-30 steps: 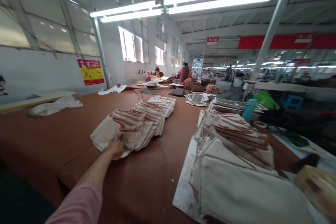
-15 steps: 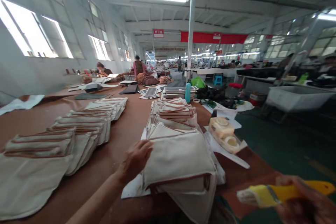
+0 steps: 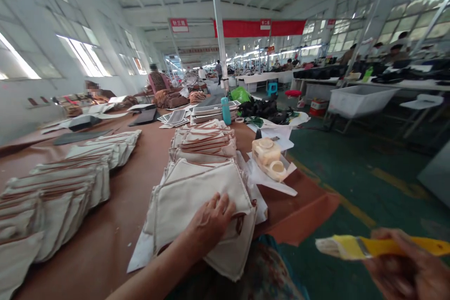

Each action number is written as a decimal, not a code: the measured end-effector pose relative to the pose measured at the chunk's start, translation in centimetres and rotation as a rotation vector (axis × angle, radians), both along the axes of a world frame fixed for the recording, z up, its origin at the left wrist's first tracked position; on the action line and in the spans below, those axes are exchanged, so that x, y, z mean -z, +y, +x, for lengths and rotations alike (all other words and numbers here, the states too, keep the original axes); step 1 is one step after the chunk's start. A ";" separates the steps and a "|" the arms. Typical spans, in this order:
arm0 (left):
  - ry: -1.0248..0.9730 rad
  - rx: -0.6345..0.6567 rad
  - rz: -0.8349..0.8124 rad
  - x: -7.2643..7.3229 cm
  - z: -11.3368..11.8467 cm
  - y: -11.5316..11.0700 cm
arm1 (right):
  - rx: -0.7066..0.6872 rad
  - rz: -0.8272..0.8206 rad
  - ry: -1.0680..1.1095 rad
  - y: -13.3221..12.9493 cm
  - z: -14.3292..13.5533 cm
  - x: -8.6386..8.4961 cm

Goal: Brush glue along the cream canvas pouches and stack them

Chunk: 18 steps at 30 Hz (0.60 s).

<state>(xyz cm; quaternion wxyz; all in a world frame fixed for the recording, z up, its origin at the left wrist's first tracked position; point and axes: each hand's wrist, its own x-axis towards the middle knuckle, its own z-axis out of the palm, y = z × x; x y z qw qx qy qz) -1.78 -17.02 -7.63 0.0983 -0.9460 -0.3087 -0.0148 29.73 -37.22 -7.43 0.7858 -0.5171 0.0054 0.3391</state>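
My left hand [image 3: 210, 221] lies on the top cream fabric piece [image 3: 197, 191], its fingers stretched out near the lower right edge. This piece has brown edging and tops a row of similar overlapping pieces [image 3: 207, 136]. Out to the right, past the table's edge, my right hand [image 3: 404, 262] is closed round the yellow handle of a paintbrush [image 3: 381, 247]. The brush's pale bristles point left, and nothing touches them. A plastic glue container [image 3: 266, 151] with an open mouth stands on white paper to the right of the row.
A second row of cream pieces [image 3: 93, 176] runs along the left of the brown-covered table [image 3: 123, 225]. Farther back are a turquoise bottle [image 3: 225, 111], stacked panels [image 3: 211, 111] and dark material [image 3: 263, 110]. A grey bin [image 3: 362, 101] stands right. Other people sit and stand in the distance.
My left hand has moved from the left edge of the top piece to its lower right part. The view has turned right. The paintbrush stays in my right hand.
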 end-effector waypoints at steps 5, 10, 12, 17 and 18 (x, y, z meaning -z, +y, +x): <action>-0.008 -0.115 0.020 -3.5 -1.2 -0.4 | 0.014 0.213 -0.194 3.8 -0.8 -2.2; -0.091 -0.167 0.108 -9.7 -3.7 0.1 | -0.074 0.342 -0.293 5.8 -1.7 -6.0; -0.072 -0.170 0.123 -11.2 -3.9 -0.7 | -0.113 0.366 -0.305 6.2 -3.1 -7.7; -0.159 -0.226 0.132 -9.5 -3.1 -3.9 | -0.171 0.397 -0.393 7.0 -6.5 -9.7; -0.219 -0.219 0.117 -8.4 -3.0 -4.4 | -0.189 0.407 -0.439 7.2 -7.0 -9.5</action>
